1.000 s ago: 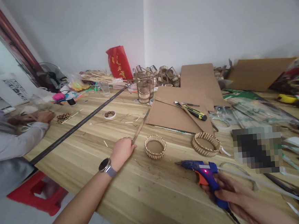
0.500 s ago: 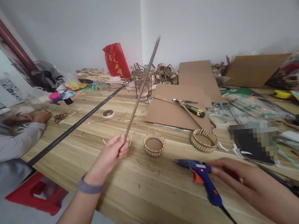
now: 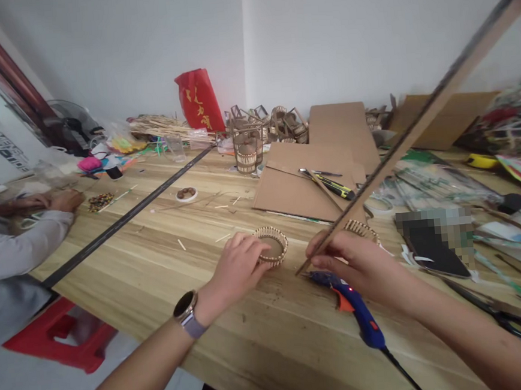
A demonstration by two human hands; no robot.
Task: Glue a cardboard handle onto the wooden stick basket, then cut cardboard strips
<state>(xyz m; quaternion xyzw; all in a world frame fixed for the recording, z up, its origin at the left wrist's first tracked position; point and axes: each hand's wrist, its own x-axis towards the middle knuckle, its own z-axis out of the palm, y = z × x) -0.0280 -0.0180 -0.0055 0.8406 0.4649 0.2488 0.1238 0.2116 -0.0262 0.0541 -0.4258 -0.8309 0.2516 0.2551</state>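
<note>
My right hand (image 3: 344,260) pinches a long, narrow brown cardboard strip (image 3: 401,151) near its lower end. The strip slants up to the upper right. My left hand (image 3: 239,263) has its fingers and thumb closed around the left side of a small round basket (image 3: 274,242) with a slatted wall, standing on the table. Below my right hand lies a blue glue gun (image 3: 363,319) with an orange trigger and a lit red light. A second slatted ring (image 3: 361,230) is partly hidden behind my right hand.
Brown cardboard sheets (image 3: 287,184) bear a yellow-black utility knife (image 3: 339,187). Finished-looking slatted baskets (image 3: 246,157) stand at the back. A black phone (image 3: 431,247) and scissors (image 3: 499,314) lie at right. Another person's hands (image 3: 65,201) work at far left beside beads (image 3: 100,201).
The strip has passed from my left hand to my right, which has left the glue gun's side. My left hand has moved right and taken hold of the small basket.
</note>
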